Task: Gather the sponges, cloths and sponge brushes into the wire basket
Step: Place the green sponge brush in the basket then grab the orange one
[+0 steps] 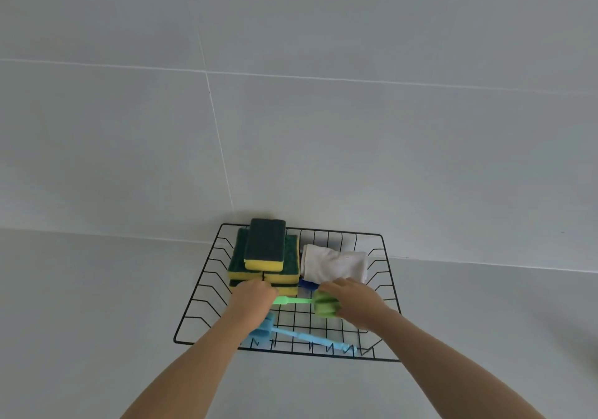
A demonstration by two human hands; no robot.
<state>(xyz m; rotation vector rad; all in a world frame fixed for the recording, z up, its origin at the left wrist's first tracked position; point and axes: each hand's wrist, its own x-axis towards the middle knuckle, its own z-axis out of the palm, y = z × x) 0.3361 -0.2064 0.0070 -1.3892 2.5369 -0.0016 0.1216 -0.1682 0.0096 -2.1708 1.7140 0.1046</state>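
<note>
A black wire basket (207, 261) stands on a pale surface against the tiled wall. Its back left holds a stack of several yellow-and-green sponges (265, 248). A rolled white cloth (333, 261) lies at the back right, with a dark blue cloth (307, 284) peeking out beneath it. A green sponge brush (325, 303) lies across the middle. My left hand (254, 299) grips its handle end, and my right hand (356, 302) holds its foam head. A light blue sponge brush (304, 336) lies along the basket's front, partly under my left wrist.
The basket sits on a grey-white counter (97, 305) that meets a wall of large pale tiles (291, 111). No other objects are in view.
</note>
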